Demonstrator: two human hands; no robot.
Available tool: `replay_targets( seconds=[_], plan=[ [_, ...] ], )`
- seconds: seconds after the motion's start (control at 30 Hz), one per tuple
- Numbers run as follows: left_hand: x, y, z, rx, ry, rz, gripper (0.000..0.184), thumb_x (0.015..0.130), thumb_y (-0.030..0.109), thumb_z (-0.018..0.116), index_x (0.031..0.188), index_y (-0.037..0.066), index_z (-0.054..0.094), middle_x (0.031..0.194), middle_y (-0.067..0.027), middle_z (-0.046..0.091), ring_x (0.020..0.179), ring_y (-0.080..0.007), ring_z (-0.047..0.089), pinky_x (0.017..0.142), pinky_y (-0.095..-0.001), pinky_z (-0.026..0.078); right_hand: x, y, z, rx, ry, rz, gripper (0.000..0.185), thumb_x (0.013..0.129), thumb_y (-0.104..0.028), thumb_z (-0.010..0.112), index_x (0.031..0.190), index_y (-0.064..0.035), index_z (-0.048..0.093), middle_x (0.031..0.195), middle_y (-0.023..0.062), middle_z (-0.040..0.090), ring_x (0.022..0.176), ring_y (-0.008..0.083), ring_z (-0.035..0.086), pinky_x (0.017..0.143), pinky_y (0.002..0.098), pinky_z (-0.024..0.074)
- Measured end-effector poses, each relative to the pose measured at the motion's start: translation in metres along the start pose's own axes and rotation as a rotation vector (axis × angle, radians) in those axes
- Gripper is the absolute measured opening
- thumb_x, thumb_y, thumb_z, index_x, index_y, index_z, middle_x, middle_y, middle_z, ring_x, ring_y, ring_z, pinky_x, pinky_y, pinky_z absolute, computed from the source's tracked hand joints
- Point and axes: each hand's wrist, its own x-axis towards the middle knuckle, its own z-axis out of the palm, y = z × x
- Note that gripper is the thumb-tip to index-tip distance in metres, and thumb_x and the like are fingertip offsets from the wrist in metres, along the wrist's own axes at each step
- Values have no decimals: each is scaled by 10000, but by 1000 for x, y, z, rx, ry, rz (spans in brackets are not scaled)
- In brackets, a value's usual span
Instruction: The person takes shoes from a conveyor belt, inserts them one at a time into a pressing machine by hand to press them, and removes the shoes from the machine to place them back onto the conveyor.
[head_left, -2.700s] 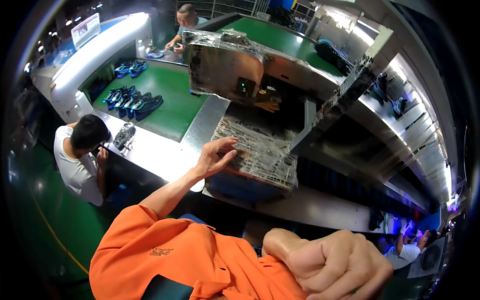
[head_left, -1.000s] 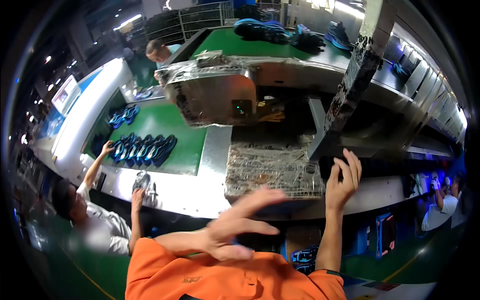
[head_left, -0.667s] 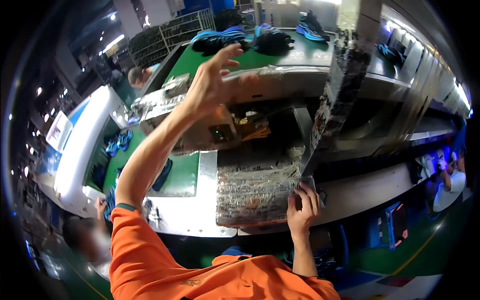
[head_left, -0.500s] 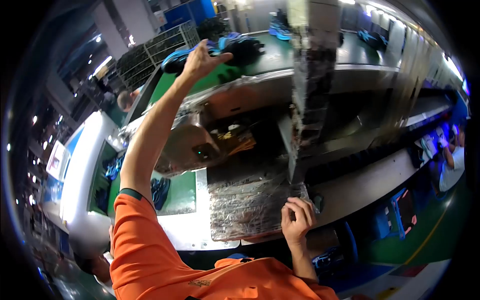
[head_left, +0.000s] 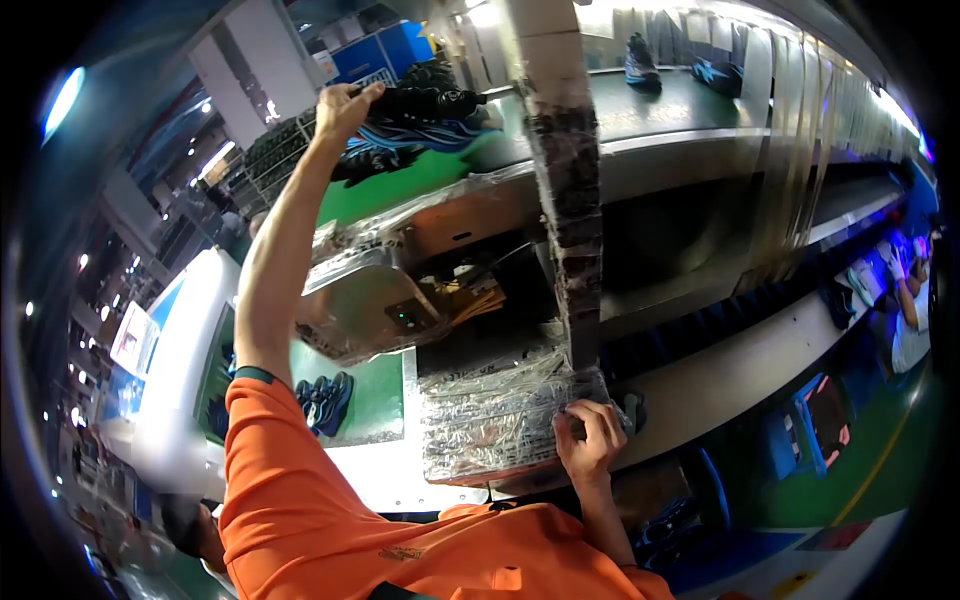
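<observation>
Shoe [head_left: 425,106] was at 11 o'clock, prob. light w/ soft upper, best held by heel. L hand [head_left: 342,112] was at its edge, can't tell if gripping; R hand [head_left: 594,440] was curled narrow, 5 o'clock.

End of dark shoe [head_left: 430,104] behind left hand [head_left: 343,112], co-worker [head_left: 186,524] partly behind orange sleeve [head_left: 268,425], chest print [head_left: 402,553] illegibly small
</observation>
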Motion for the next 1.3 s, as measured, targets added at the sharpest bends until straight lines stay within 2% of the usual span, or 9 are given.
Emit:
replay_targets(
  seconds=[0.17, 0.37, 0.5, 0.6, 0.73, 0.9, 1.03, 1.2, 1.3],
  plan=[
    [-120, 41, -82, -298, -135, 76, 390, 889, 349, 653, 1017, -20, 670, 749, -30, 669, 595, -55, 604, 534, -170, 473, -12, -8, -2, 78, -51, 84, 514, 803, -412, 729, 1091, -5, 603, 957, 113, 666, 787, 272, 644, 672, 353, 523],
    [-276, 13, -8, -480, -480, -94, 326, 899, 281, 657, 1046, -9, 675, 844, -26, 670, 746, -74, 596, 689, -229, 497, 14, -58, -7, 337, -134, -114, 917, 735, -514, 758, 1356, 48, 383, 1340, 211, 470, 1159, 331, 535, 953, 378, 451],
    [-345, -18, 60, -553, -558, -43, 456, 911, 297, 638, 1160, -82, 588, 1067, -135, 659, 966, -170, 625, 844, -292, 496, -20, -59, -17, 382, -108, 69, 661, 753, -199, 777, 1272, 67, 466, 1150, 156, 613, 1027, 224, 608, 914, 323, 469],
    [-351, 5, 37, -579, -542, 114, 473, 941, 306, 593, 1225, -70, 554, 1130, -153, 642, 1052, -178, 605, 902, -299, 478, -36, -41, -14, 262, -178, 259, 623, 697, -72, 778, 1245, 40, 503, 1149, 180, 608, 1034, 294, 614, 886, 358, 487],
    [-359, 33, -11, -482, -476, 229, 400, 960, 312, 550, 1215, 9, 606, 1178, -84, 635, 1110, -162, 564, 948, -299, 429, -37, -18, 1, 437, -202, 256, 679, 676, -101, 791, 1272, 22, 492, 1135, 200, 604, 1026, 350, 606, 870, 399, 492],
    [-423, -21, 8, -427, -538, 249, 540, 906, 310, 628, 1333, 13, 483, 1329, -219, 515, 1273, -320, 464, 1050, -399, 360, 11, -60, -44, 257, -704, 550, 882, 627, -141, 828, 1372, 13, 382, 1319, 250, 499, 1203, 396, 514, 1013, 418, 420],
    [-453, -61, 23, -310, -682, 192, 691, 880, 368, 641, 1415, 44, 349, 1432, -271, 351, 1339, -420, 331, 1094, -452, 298, 77, -105, -41, 23, -682, 442, 924, 651, -171, 816, 1402, 22, 315, 1329, 279, 481, 1216, 386, 507, 1018, 415, 416],
    [-444, -102, 29, -357, -741, 290, 722, 863, 352, 659, 1421, 29, 334, 1489, -246, 269, 1379, -402, 272, 1137, -486, 196, 97, -107, 51, -589, -940, 437, 807, 632, -248, 768, 1331, -40, 422, 987, 267, 646, 960, 444, 612, 873, 460, 489],
    [-441, -127, 36, -349, -753, 372, 721, 850, 322, 668, 1405, -6, 345, 1498, -244, 249, 1388, -406, 248, 1135, -529, 169, 73, -84, 82, -540, -859, 447, 632, 627, -212, 742, 1201, -56, 530, 944, 253, 659, 923, 411, 636, 815, 445, 510]
  ],
)
